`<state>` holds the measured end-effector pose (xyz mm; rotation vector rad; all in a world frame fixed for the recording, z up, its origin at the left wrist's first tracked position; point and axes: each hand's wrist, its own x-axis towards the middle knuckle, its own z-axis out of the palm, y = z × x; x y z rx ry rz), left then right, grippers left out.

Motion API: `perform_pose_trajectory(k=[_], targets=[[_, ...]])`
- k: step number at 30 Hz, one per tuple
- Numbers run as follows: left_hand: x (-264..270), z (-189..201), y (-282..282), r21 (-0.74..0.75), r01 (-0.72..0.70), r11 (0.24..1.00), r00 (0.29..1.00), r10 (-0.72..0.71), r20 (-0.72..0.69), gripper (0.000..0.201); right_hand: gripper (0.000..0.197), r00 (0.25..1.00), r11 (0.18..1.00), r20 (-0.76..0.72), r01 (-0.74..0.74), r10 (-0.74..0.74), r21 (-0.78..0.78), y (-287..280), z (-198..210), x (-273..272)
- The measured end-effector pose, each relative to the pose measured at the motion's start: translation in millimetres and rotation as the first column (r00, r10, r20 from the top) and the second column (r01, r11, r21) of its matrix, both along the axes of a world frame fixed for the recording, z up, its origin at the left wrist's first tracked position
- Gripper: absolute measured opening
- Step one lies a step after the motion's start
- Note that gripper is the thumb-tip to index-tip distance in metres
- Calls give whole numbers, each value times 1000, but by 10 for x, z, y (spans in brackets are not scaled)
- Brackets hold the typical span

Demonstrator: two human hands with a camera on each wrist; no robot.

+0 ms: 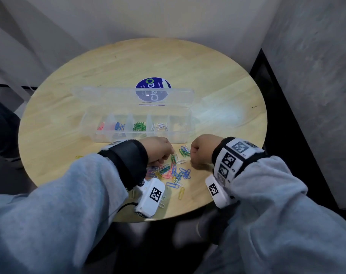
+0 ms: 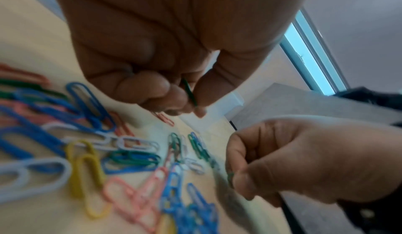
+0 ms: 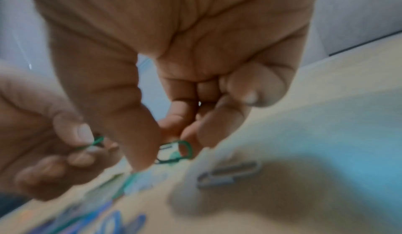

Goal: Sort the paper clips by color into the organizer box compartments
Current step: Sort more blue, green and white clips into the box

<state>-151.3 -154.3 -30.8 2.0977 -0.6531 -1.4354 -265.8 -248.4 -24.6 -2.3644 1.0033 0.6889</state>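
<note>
The left hand (image 1: 158,149) pinches a green clip (image 2: 189,92) between thumb and fingertips, its long axis running up into the hand. The right hand (image 1: 201,150) pinches another green clip (image 3: 176,152) lying roughly level, rounded end to the right. Both hover over the pile (image 1: 172,172) at the near edge of the table (image 1: 217,86); the box (image 1: 136,123) lies just beyond, long axis left to right, lid open to the far side.

Paper clip pile (image 1: 169,172) is partly hidden under left hand (image 1: 158,149). Beside the pile, the clips near right hand (image 3: 174,65) are blurred in the right wrist view.
</note>
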Motion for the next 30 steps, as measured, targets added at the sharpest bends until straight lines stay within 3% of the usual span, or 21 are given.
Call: perform_pose_trajectory(k=[2, 4, 7, 11, 16, 19, 21, 22, 25, 30], targets=[[3, 32, 17, -23, -43, 999, 993, 40, -111, 30, 12, 982, 985, 146, 95, -116, 143, -50, 79, -47], [35, 38, 52, -57, -91, 994, 969, 75, -237, 33, 20, 912, 922, 281, 200, -299, 330, -105, 114, -90], [90, 63, 88, -67, -167, 984, 934, 136, -331, 32, 24, 842, 833, 287, 291, -456, 471, -130, 105, -107], [76, 109, 106, -60, -168, 984, 955, 148, -255, 28, 21, 836, 812, 253, 328, -488, 483, -90, 83, -80], [64, 136, 145, -93, -206, 974, 942, 172, -287, 29, 20, 933, 945, 217, 237, -286, 227, -35, 112, -62], [81, 145, 138, -78, -124, 989, 983, 112, -143, 26, 17, 975, 986, 157, 144, -156, 83, 11, 100, -10], [93, 163, 127, -25, 16, 1000, 998, -15, 68, 21, 8, 987, 995, 123, 100, -102, 18, 47, 124, 33], [102, 159, 123, 3, 105, 994, 975, -104, 197, 16, 18, 991, 996, 107, 86, -86, 2, 61, 130, 51], [64, 149, 124, 75, 307, 949, 804, -301, 513, 6, 28, 998, 998, 50, 49, -47, -38, 105, 126, 86], [-51, 108, 30, 201, 466, 862, 585, -470, 661, 18, 26, 997, 993, -76, -42, 33, -113, 134, 1, 194]])
